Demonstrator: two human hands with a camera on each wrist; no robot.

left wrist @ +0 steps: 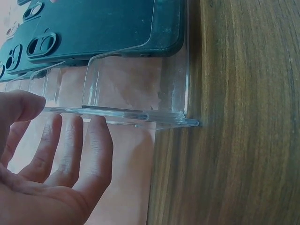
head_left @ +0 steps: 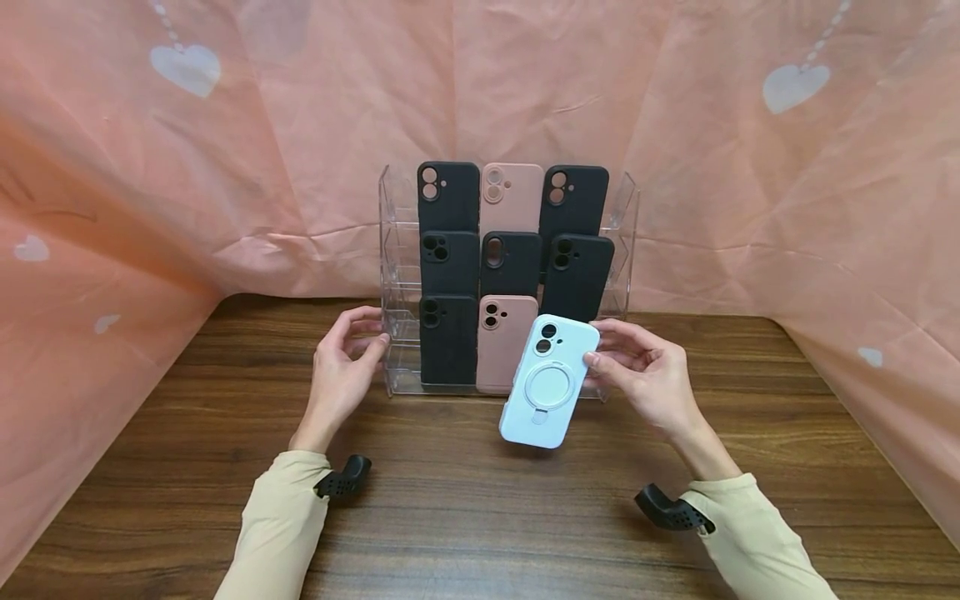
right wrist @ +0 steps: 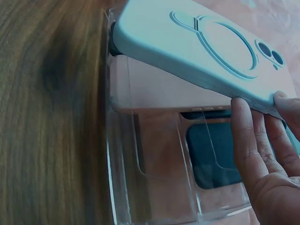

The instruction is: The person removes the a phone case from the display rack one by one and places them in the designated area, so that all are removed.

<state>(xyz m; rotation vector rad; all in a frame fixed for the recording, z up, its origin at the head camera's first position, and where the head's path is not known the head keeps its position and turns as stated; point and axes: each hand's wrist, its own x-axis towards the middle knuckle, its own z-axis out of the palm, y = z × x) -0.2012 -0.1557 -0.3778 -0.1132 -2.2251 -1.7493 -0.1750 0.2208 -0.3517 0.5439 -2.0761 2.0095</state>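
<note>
Our right hand [head_left: 647,372] pinched a white phone case [head_left: 525,423] by its upper right edge, before the lower right of a clear rack [head_left: 405,387], camera end up, long axis leaned right, our left hand [head_left: 341,367] gripped the rack's left side.

"What's at the back?"

"A big peachy-pink cloth [head_left: 360,125]. It goes along both sides too, and it's all wrinkly."

"Any pictures on it?"

"Yes! A white heart [head_left: 187,69] is up high on the left, and another heart [head_left: 797,87] on the right. Both hang from lines of white dots [head_left: 168,23]."

"And down below?"

"A brown wood surface [head_left: 480,525] with dark stripes, shiny near the front."
</note>
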